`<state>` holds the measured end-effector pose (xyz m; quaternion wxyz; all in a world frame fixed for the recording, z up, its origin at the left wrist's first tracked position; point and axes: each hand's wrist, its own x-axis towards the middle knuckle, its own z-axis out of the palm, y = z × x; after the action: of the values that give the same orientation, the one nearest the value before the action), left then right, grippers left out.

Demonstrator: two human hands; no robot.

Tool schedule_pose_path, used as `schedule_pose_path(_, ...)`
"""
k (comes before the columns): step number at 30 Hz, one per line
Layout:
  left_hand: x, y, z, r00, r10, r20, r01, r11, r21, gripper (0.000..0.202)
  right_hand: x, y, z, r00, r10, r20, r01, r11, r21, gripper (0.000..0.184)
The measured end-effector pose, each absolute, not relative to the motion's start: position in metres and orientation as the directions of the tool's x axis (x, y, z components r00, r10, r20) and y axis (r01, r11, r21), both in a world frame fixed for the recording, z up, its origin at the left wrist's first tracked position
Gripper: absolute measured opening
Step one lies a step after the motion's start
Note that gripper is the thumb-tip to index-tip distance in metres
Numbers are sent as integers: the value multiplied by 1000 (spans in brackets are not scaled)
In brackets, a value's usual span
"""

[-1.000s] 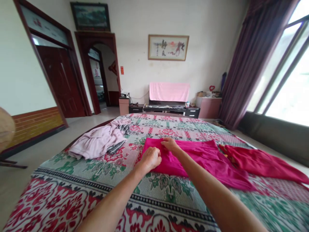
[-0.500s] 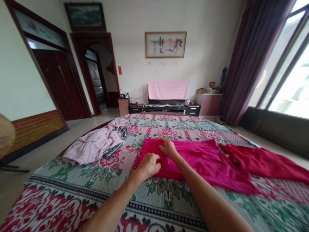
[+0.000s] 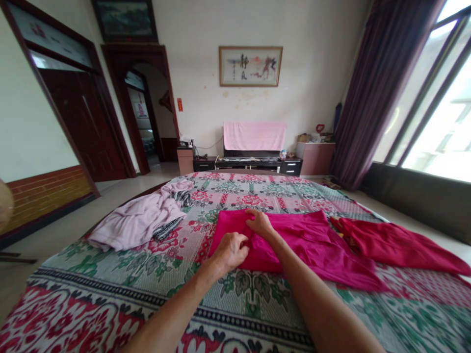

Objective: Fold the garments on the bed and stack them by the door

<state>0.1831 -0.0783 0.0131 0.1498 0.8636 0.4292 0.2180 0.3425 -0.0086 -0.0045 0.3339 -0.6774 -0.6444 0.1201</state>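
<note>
A magenta garment [image 3: 298, 240] lies spread across the patterned bedcover [image 3: 147, 279] in front of me, smooth at its left end and wrinkled toward the right. My left hand [image 3: 233, 249] rests on its left part, fingers curled in on the cloth. Just beyond and to the right, my right hand [image 3: 259, 221] has its fingers bent down and closed on the cloth near the far edge. The fingertips of both hands are partly hidden. Beside the garment's right end lies a red piece of clothing [image 3: 401, 245] with a yellowish patterned part.
A crumpled pale pink garment [image 3: 136, 220] with black-and-white patterned parts lies at the bed's left. Past the far edge stands a low black cabinet [image 3: 292, 166] before a pink-cloth-covered screen [image 3: 254, 136]. Dark curtains [image 3: 382, 93] hang at the right.
Both hands have shifted slightly rightward along the magenta garment. My right thumb and fingers have drawn closer together on the cloth. The whole view has moved a little.
</note>
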Motion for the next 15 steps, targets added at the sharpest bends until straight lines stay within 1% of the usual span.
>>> schedule_pose_path(5,189,-78,8,552,787,277,648,-613,452,21,360,-5,-4,113,951,287,741,112,-662,44)
schedule_pose_path(10,191,-78,4,560,787,260,640,-610,468,25,368,-5,-3,101,962,253,689,116,-716,43)
schedule_pose_path(13,192,-79,4,554,794,251,620,-594,512,29,368,-6,-4,102,963,248,713,103,-694,41)
schedule_pose_path(15,189,-79,8,528,809,258,593,-569,570,33,368,-7,-5,106,967,232,765,70,-640,41)
